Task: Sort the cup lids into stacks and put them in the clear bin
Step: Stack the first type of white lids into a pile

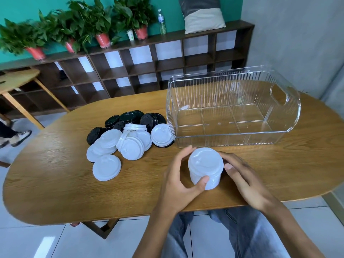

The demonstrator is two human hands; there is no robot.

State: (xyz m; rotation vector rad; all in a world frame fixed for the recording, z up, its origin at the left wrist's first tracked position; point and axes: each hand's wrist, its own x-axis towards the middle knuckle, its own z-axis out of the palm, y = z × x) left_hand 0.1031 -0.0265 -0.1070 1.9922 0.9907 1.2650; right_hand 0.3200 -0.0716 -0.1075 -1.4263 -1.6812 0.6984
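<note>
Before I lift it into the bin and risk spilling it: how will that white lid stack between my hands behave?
The white lid stack is thin plastic, so probably light. It stands several lids tall, so it may lean or slide apart if tilted. The left hand and right hand hold opposite sides, which should steady it.

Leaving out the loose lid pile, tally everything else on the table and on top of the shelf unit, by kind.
Clear bin: 1
White lid stack, held in both hands: 1
Red plant pots: 4
White cup: 1
Bottle: 1
Cushion: 1
Total: 9
</note>
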